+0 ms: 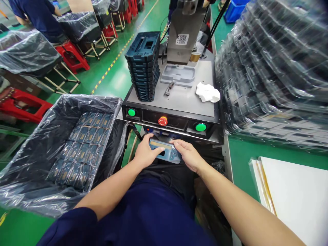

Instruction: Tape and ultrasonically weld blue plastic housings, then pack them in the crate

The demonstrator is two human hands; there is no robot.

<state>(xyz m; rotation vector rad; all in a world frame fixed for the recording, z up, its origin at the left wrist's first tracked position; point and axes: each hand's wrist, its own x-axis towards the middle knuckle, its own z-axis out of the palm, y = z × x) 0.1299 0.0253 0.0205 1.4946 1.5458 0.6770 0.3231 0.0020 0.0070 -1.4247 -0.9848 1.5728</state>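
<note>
Handheld blue LCD unit (164, 149) lies long axis L–R just below machine console (170, 121) front edge, my L hand (146, 153) and R hand (188, 155) equally near, each half-curled over one end, holding it.

Blue handheld controller (164, 158) partly hidden under left hand (146, 153) and right hand (188, 156); its screen text and button markings too small to read. QR label (182, 39) too small to decode. Press head (186, 20) cut off by top edge. Plastic-wrapped tray stack (271, 68) cut off by right edge, contents blurred by film. Items in lined bin (84, 147) too small to identify. Co-worker (33, 15) cut off by top edge.
</note>
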